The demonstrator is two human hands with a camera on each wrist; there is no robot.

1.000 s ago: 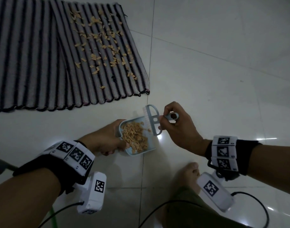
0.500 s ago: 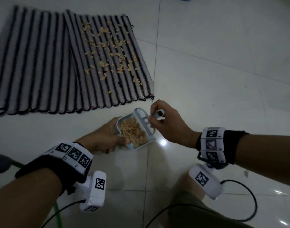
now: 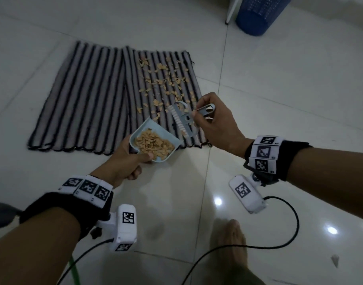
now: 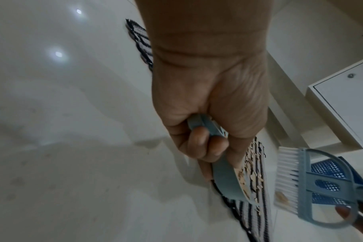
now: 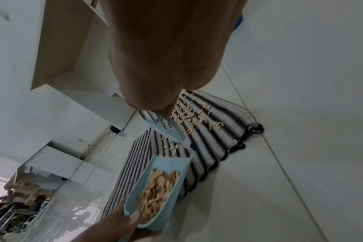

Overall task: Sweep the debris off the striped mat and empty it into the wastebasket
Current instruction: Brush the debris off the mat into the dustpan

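Now in view far off by the wall: blue wastebasket. Striped mat nearer than before, debris still scattered. Loaded dustpan gripped by left hand; brush pinched by right hand, lifted off the pan toward the mat — likely another sweep first.

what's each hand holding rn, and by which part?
Left hand grips the dustpan by its handle, thumb on the rim. Right hand pinches the brush by its handle.
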